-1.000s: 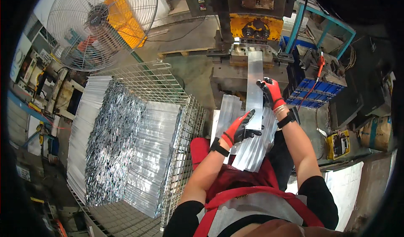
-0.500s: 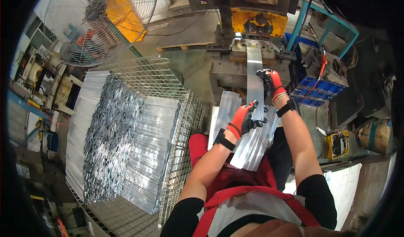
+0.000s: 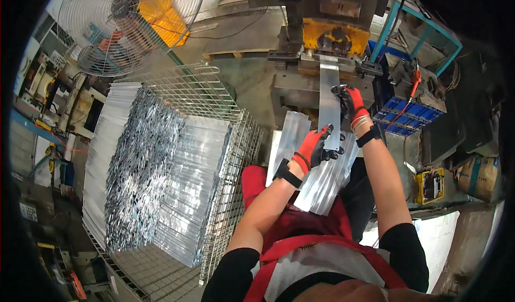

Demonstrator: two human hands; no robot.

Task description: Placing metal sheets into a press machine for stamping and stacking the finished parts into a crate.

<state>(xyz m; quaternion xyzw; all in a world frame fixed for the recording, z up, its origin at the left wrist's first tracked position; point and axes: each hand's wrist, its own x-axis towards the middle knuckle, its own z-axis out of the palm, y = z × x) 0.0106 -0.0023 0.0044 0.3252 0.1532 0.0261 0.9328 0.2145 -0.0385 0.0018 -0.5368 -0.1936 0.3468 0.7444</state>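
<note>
A long, flat metal strip (image 3: 329,95) reaches from my hands into the die (image 3: 307,64) of a press (image 3: 338,9). My left hand (image 3: 317,149), in a red and black glove, is closed on the strip's near end. Farther up, my right hand (image 3: 351,104), gloved alike, grips the strip's right edge. The strip's far end lies under the yellow press ram (image 3: 311,36). Below my hands a pile of similar strips (image 3: 321,192) rests on my lap, and more strips (image 3: 289,138) lie just left of the held one.
A wire mesh cage (image 3: 225,178) full of stacked metal strips (image 3: 185,178) stands at the left. Behind it is a large fan (image 3: 124,9). Blue crates (image 3: 399,117) with metal parts, a teal frame (image 3: 429,20) and a yellow box (image 3: 430,185) are on the right.
The yellow ram sits lower, closer to the die. Both hands keep their hold on the strip, with little movement. The whole view has shifted slightly.
</note>
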